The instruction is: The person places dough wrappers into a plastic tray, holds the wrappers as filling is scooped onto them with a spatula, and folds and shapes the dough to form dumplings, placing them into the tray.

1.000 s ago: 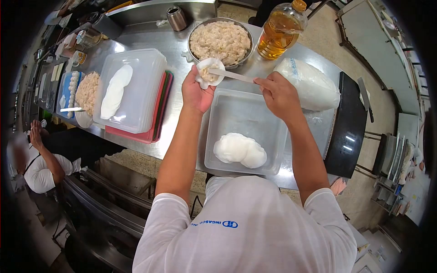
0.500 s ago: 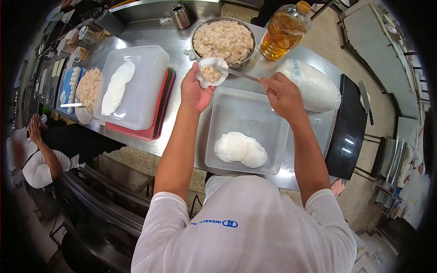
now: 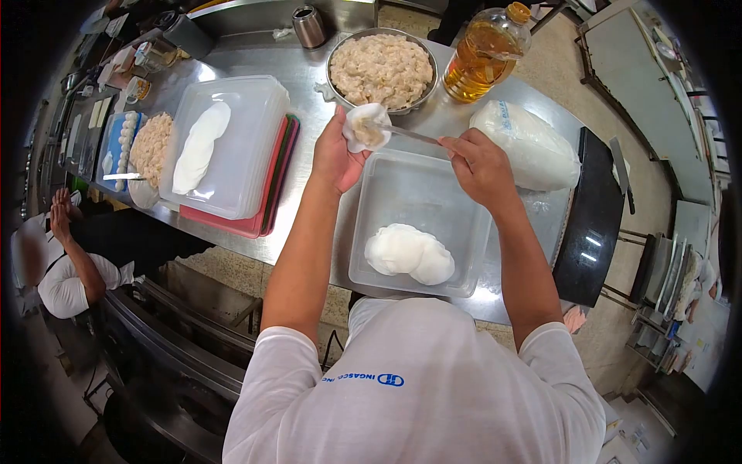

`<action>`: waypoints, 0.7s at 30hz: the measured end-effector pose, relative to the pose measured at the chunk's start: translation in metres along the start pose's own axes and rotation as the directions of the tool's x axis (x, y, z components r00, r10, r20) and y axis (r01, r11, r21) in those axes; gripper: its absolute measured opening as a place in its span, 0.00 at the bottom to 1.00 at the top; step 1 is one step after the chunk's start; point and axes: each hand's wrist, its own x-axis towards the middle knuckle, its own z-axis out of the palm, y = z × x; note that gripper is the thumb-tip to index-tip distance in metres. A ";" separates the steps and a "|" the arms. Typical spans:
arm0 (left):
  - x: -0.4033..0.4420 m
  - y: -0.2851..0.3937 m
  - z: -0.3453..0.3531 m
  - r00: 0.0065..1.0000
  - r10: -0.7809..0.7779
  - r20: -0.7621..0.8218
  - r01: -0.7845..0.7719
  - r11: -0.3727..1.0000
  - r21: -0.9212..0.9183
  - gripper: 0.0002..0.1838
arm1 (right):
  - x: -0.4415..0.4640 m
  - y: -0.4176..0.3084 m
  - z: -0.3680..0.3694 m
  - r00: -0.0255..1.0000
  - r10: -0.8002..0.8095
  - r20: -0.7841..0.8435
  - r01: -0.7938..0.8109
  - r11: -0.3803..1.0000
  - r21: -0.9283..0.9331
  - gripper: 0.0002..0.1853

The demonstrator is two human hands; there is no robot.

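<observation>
My left hand (image 3: 338, 157) is closed around the near side of a thin white dumpling wrapper (image 3: 379, 116), cupped upward. A dab of pale pink filling (image 3: 363, 133) lies in its middle. My right hand (image 3: 481, 161) grips a narrow, flat metal spatula (image 3: 413, 134), whose tip rests on the filling. Just beyond the wrapper stands a metal bowl (image 3: 330, 76) heaped with the same chunky filling (image 3: 382, 68). Between my forearms, a clear plastic tub (image 3: 417, 182) holds overlapping white wrappers (image 3: 410, 254).
A bottle of yellow oil (image 3: 485, 54) and a plastic bag of white wrappers (image 3: 525, 143) stand at right, beside a black board (image 3: 591, 216). At left, a lidded tub (image 3: 239, 147) sits on coloured boards (image 3: 232, 223). Another person (image 3: 77, 278) is at far left.
The wrapper and my left hand have shifted slightly right and nearer to me. The spatula's tip has moved further over the filling, which now looks flatter and more spread.
</observation>
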 end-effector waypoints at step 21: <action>0.022 0.017 -0.004 0.997 -0.037 -0.062 0.055 0.947 0.316 0.31 | 0.017 0.009 0.014 0.997 0.070 0.026 -0.072 0.995 0.071 0.14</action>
